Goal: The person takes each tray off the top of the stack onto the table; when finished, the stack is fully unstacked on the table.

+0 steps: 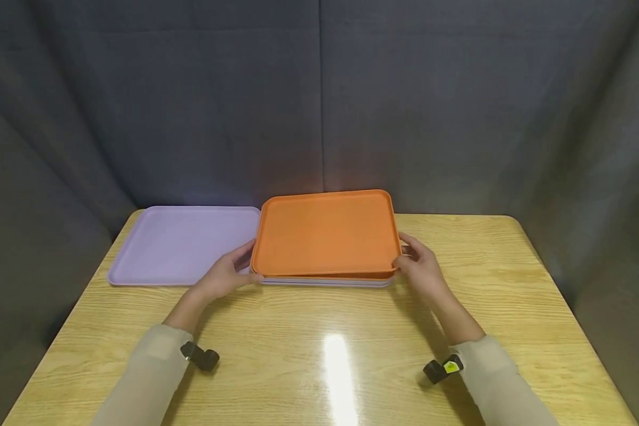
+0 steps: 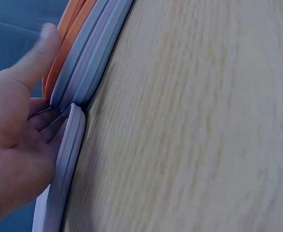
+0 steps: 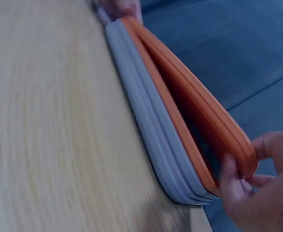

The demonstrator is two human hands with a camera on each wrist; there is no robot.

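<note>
A wooden table [image 1: 511, 284] with a pale yellow, strongly grained top fills the lower half of the head view. Its corners are rounded and its surface is glossy: a bright streak of light [image 1: 338, 367] from overhead is mirrored on the near middle of the top. Behind and on both sides of the table hangs a dark blue-grey cloth backdrop [image 1: 191, 100], which closes in the scene. The cloth falls in soft folds, and a straight vertical seam [image 1: 321, 89] runs down its middle to the table's far edge. The light is even and somewhat dim, darker toward the cloth's outer sides.
</note>
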